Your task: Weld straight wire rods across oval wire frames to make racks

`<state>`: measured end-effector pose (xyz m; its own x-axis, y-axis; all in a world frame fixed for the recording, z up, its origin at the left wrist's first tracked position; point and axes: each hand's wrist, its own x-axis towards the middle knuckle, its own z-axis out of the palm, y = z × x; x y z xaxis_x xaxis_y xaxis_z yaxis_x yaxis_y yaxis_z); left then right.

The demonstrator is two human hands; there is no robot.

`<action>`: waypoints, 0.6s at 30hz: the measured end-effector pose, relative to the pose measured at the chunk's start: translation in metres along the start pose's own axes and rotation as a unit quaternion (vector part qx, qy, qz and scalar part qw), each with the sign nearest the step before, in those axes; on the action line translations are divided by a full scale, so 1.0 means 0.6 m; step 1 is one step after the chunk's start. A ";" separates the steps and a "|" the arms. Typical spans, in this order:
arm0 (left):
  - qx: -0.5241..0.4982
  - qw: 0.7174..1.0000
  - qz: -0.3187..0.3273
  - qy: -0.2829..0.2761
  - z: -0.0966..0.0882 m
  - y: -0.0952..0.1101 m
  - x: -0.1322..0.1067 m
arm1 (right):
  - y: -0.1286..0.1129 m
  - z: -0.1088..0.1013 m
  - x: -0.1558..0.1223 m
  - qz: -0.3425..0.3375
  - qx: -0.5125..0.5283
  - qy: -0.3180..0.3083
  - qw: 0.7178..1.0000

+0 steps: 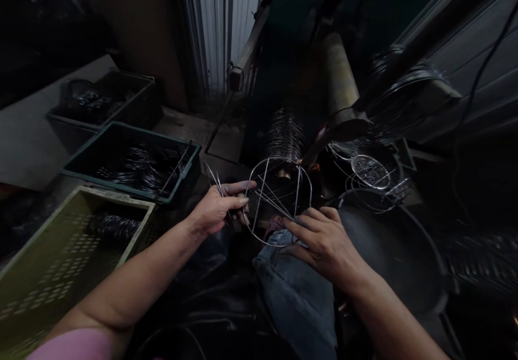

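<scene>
My left grip [220, 209] is clenched on the left rim of the wire ring [279, 158], holding it facing me above my knee [291, 290]. My right grip [324, 238] grasps the rods [298, 187] where they converge at the lower rim, keeping them fanned.

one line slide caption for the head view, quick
Left hand grips a wire ring, right hand rests on its crossing rods; crates of wire parts at left.

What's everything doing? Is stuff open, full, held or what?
wire ring: held up, rim pinched by left hand
left hand: closed on the rim
right hand: fingers flat on the crossing wires
dark green crate: open, holding wire rings
pale crate: open, few coils inside
</scene>
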<state>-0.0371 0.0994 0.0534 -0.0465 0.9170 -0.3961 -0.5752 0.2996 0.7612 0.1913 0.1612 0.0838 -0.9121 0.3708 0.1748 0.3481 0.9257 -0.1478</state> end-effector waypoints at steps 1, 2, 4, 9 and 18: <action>-0.002 1.000 0.002 -0.004 -0.001 -0.002 0.001 | 0.000 0.001 0.000 0.000 0.002 0.002 1.000; -0.005 1.000 0.005 -0.006 -0.001 -0.003 0.001 | 0.000 0.002 0.001 0.000 0.002 0.004 1.000; -0.013 1.000 0.010 -0.008 -0.002 -0.008 0.000 | -0.002 0.002 0.000 0.002 -0.003 0.004 1.000; -0.038 0.999 0.003 -0.012 -0.008 -0.024 -0.013 | -0.011 -0.013 -0.020 -0.012 -0.006 0.016 1.000; -0.088 0.996 0.003 0.008 0.000 -0.062 -0.028 | -0.050 -0.033 0.103 -0.077 -0.130 0.002 0.989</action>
<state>-0.0151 0.0729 0.0316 -0.0628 0.9141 -0.4007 -0.7088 0.2418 0.6626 0.1286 0.1576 0.1183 -0.9581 0.2234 0.1791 0.2488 0.9591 0.1350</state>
